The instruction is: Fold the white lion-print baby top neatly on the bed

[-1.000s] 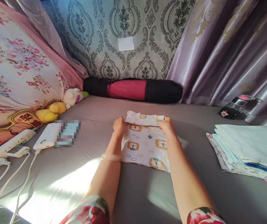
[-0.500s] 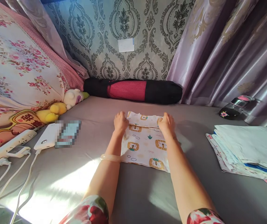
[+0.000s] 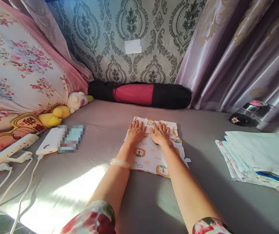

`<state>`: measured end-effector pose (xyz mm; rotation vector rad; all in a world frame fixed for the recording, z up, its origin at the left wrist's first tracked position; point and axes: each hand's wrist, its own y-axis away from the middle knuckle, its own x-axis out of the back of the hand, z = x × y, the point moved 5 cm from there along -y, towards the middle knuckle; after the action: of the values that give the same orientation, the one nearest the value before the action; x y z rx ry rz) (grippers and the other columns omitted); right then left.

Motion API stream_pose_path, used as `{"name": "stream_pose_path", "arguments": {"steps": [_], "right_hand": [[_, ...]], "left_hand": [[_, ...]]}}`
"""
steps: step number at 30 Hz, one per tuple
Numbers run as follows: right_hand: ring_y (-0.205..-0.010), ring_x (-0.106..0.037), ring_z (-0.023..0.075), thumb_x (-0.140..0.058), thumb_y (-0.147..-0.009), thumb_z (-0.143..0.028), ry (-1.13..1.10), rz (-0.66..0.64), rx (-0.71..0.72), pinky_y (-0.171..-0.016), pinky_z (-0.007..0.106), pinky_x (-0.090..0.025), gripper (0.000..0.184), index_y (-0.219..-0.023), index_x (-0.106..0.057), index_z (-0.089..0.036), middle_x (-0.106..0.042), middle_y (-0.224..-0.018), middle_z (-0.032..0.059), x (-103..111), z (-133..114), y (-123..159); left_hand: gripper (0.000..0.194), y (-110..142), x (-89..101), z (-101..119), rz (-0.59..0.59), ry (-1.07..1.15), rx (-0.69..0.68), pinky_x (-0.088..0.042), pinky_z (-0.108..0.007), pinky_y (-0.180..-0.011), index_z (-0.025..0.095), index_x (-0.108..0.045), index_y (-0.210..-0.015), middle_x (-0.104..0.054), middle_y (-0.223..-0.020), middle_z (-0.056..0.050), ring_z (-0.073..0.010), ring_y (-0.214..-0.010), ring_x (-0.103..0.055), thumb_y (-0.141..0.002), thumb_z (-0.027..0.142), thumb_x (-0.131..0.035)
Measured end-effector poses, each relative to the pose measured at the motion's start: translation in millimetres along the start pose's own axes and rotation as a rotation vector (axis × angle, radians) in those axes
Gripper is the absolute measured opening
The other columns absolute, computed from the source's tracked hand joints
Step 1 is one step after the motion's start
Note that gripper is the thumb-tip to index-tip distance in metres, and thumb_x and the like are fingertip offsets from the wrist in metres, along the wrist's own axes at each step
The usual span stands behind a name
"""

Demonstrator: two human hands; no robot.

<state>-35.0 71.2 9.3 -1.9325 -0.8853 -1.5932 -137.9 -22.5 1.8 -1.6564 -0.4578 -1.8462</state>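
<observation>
A white cloth with lion faces [image 3: 151, 160] lies on the grey bed sheet [image 3: 139, 201] in front of me, its far end folded over in a band. My left hand [image 3: 136, 131] rests flat on the left part of that band, fingers spread. Flat on the right part lies my right hand [image 3: 160, 132], also with its fingers apart. Neither hand grips the fabric. A small white tag sticks out at the cloth's right edge. The exact kind of cloth item cannot be made out.
Folded clothes [image 3: 258, 159] are stacked at the right, with a dark bottle [image 3: 248, 112] behind them. A black and red roll bag [image 3: 139, 94] lies along the wall. To the left are a power strip [image 3: 9, 156], a white power bank [image 3: 50, 141], a blurred phone-like object [image 3: 71, 139] and plush toys [image 3: 53, 117].
Both hands have let go of the folded band's outer edges and moved inward. They now lie flat on the cloth, and its right edge and tag show.
</observation>
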Motion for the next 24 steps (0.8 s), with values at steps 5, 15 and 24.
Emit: {"name": "stream_pose_path", "arguments": {"steps": [5,15,24], "right_hand": [[-0.149,-0.007,0.0284,-0.016,-0.1,-0.046,0.014,-0.038,-0.015,-0.118,0.051,-0.005,0.06,-0.155,-0.024,-0.022,-0.014,-0.163,0.0084,0.1,0.0,0.7],[-0.146,-0.02,0.0268,-0.026,-0.1,-0.037,-0.033,0.07,0.02,-0.116,0.049,-0.013,0.053,-0.148,-0.038,-0.02,-0.027,-0.159,0.0108,6.0,3.5,0.5],[-0.148,-0.015,0.0266,-0.021,-0.1,-0.037,-0.046,0.146,-0.021,-0.117,0.053,-0.007,0.054,-0.149,-0.037,-0.02,-0.024,-0.16,0.0099,3.6,13.4,-5.9]], "left_hand": [[0.062,-3.2,-2.4,1.5,0.024,-0.028,0.102,-0.026,-0.046,-0.114,0.011,-0.035,-0.148,-0.029,-0.156,-0.021,-0.0311,-0.145,-0.027,-0.099,0.047,-0.021],[0.042,-19.5,16.8,9.5,-0.05,-0.069,0.109,-0.037,-0.051,-0.102,0.01,-0.057,-0.123,-0.055,-0.133,-0.023,-0.0343,-0.126,-0.048,-0.093,0.031,-0.037],[0.053,-24.6,3.2,29.3,0.015,-0.071,-0.162,-0.016,-0.052,-0.117,0.02,-0.04,-0.145,-0.04,-0.153,-0.011,-0.0289,-0.144,-0.028,-0.1,0.042,-0.023]]}}
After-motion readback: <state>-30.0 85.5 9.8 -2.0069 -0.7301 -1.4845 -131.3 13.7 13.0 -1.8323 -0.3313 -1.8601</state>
